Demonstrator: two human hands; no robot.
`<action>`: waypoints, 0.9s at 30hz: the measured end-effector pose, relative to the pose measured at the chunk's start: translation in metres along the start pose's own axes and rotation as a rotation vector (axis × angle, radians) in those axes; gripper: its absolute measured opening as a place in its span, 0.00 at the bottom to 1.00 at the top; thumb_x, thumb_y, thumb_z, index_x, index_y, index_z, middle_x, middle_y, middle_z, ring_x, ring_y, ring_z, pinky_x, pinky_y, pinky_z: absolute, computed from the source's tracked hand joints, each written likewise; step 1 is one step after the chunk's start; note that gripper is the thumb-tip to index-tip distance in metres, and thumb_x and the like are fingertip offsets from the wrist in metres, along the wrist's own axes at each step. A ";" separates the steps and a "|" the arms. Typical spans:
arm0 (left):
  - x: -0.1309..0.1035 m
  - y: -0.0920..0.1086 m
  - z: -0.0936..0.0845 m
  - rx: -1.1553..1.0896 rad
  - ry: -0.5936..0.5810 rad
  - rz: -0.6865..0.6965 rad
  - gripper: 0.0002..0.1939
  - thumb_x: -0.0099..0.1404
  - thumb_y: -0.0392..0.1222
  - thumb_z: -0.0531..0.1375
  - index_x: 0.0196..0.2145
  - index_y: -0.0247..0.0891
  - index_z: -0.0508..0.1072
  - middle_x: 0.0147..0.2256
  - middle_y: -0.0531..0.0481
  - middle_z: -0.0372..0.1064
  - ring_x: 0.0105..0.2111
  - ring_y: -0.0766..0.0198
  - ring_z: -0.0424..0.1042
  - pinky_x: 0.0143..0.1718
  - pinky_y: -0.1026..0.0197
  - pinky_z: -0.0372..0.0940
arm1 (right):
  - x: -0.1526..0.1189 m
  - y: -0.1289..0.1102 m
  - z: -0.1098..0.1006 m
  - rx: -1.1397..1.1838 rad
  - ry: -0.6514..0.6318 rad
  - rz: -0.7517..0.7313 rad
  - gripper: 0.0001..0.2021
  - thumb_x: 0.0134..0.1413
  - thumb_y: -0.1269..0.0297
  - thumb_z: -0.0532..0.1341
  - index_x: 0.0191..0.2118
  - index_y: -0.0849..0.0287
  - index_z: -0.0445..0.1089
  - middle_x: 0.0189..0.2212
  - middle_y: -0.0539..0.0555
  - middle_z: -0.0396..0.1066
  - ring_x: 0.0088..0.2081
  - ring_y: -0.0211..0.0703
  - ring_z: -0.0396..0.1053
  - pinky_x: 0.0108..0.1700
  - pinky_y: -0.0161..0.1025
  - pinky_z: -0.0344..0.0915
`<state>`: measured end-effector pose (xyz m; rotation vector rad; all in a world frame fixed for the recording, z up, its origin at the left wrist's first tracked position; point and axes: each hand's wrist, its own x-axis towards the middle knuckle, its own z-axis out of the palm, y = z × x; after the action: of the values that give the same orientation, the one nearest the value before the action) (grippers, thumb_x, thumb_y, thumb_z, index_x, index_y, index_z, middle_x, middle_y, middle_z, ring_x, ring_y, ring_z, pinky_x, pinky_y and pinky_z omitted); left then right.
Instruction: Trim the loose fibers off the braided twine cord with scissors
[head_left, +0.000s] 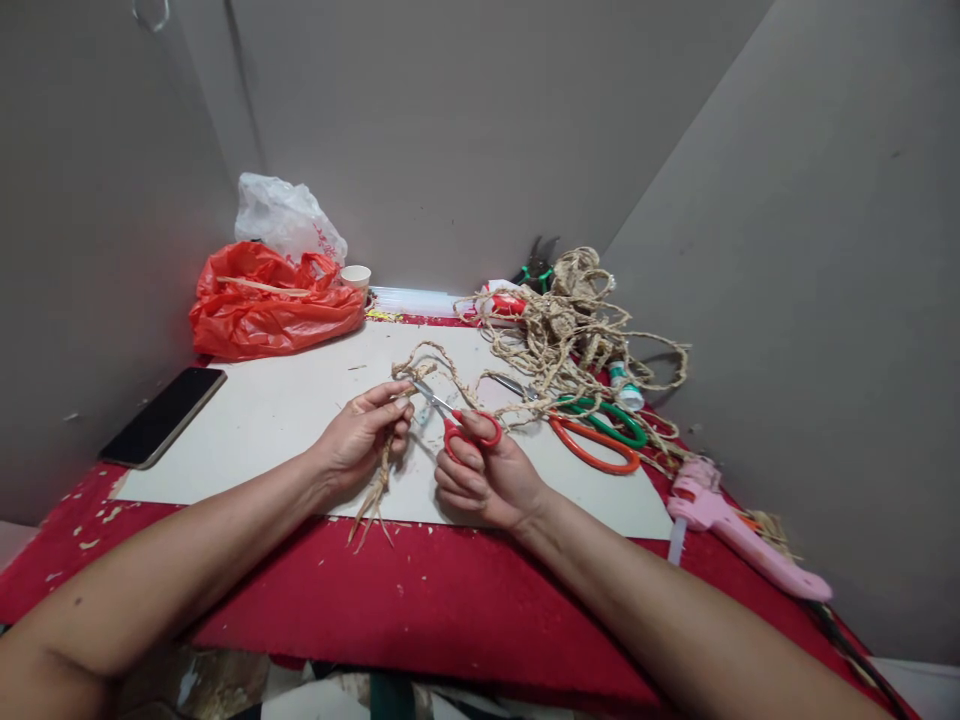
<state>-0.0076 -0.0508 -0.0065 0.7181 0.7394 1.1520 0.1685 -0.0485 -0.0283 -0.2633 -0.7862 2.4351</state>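
My left hand [367, 430] pinches a braided straw cord [384, 470] above the white board [262, 440]. The cord's frayed end hangs below that hand, and the rest loops up and to the right. Red-handled scissors [480, 428] are in my right hand [484, 475], with fingers through the handles. Their metal blades point up and left, with the tips at the cord beside my left fingertips. Whether the blades are parted is too small to tell.
A tangle of braided cord [559, 330] lies at the back right, near orange- and green-handled scissors [592, 445]. A pink glue gun [739, 530] sits at the right edge. On the left are a phone [163, 417], a red bag [262, 310] and a paper cup [355, 277].
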 end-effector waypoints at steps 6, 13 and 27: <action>0.001 0.001 -0.003 0.007 0.010 0.027 0.12 0.55 0.34 0.65 0.39 0.36 0.72 0.25 0.55 0.65 0.21 0.73 0.62 0.19 0.71 0.58 | 0.000 0.002 -0.002 -0.042 -0.016 -0.019 0.23 0.57 0.56 0.58 0.15 0.60 0.58 0.08 0.43 0.49 0.13 0.29 0.40 0.15 0.26 0.41; 0.004 0.002 -0.006 0.028 0.031 0.070 0.14 0.54 0.34 0.66 0.39 0.34 0.73 0.26 0.54 0.65 0.22 0.74 0.62 0.20 0.72 0.58 | 0.001 0.008 -0.005 -0.161 -0.076 0.043 0.25 0.59 0.47 0.51 0.22 0.61 0.67 0.12 0.48 0.59 0.12 0.31 0.50 0.14 0.29 0.50; 0.002 0.001 -0.004 0.086 0.056 0.063 0.13 0.53 0.38 0.68 0.37 0.34 0.73 0.29 0.51 0.70 0.21 0.75 0.62 0.20 0.72 0.58 | 0.003 0.006 -0.005 -0.104 -0.091 0.082 0.25 0.59 0.46 0.50 0.24 0.62 0.68 0.15 0.50 0.64 0.13 0.31 0.54 0.13 0.28 0.52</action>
<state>-0.0104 -0.0485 -0.0082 0.7882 0.8225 1.2074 0.1651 -0.0486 -0.0356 -0.2300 -0.9610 2.5009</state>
